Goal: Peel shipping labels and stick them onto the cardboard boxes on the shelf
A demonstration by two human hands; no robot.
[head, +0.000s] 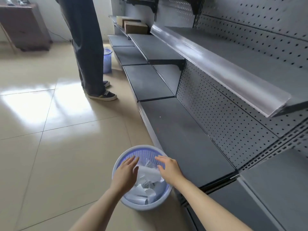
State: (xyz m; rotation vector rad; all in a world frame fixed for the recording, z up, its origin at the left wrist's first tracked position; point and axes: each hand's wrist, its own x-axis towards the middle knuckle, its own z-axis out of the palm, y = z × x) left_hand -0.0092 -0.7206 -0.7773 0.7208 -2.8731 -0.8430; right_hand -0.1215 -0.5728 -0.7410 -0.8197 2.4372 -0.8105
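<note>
Hovering over paper-filled bin: left hand, right hand, fingers apart, empty; shelf beside, cardboard boxes far off.

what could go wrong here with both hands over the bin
The white backing scraps sit heaped near the rim of the bin, so they could spill onto the floor. The bin is light plastic standing close to the shelf edge; a push from the left hand or right hand might tip it.
</note>
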